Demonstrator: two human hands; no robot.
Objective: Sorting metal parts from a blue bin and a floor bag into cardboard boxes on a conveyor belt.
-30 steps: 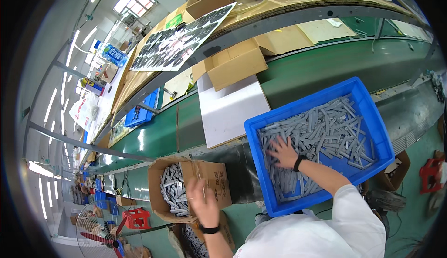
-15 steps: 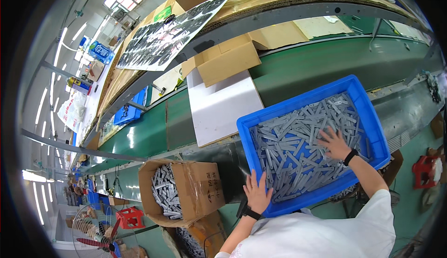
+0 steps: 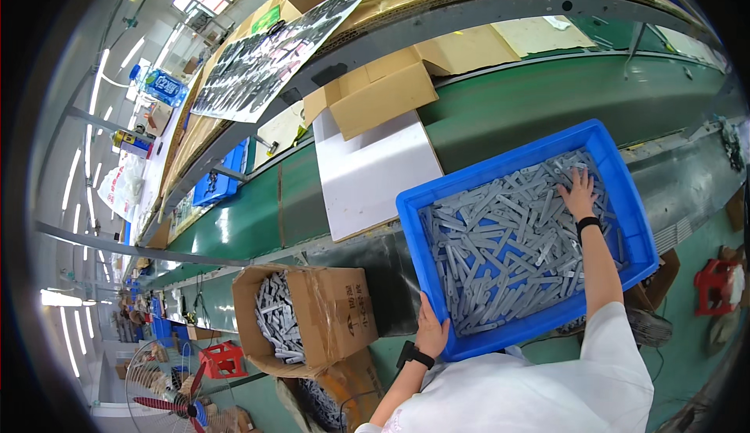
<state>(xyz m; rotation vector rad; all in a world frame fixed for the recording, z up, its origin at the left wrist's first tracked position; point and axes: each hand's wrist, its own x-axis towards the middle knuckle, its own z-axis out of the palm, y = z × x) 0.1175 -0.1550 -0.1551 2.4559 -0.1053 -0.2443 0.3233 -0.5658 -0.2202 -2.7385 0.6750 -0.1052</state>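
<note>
A blue plastic bin (image 3: 517, 169) is in front of me, its bottom covered by a loose layer of grey flat strips (image 3: 500, 237), with patches of blue showing through. My right hand (image 3: 578, 198) rests on the strips toward the far right corner of the bin, its fingers spread and holding none that I can see. At the near left corner my left hand (image 3: 430, 330) grips the bin's side wall, fingers along the outside and thumb by the rim. Dark bands are on both wrists.
Left of the bin stands an open cardboard box (image 3: 332, 316) of similar grey pieces. Beyond lie a white board (image 3: 375, 179), an empty-looking carton (image 3: 383, 97) and a green conveyor belt (image 3: 531, 112). A fan (image 3: 183, 402) and red stools (image 3: 715, 286) stand on the floor.
My right hand has moved away from me and slightly right across the strips. My left hand has slid a little down and closed from spread fingers onto the bin's side.
</note>
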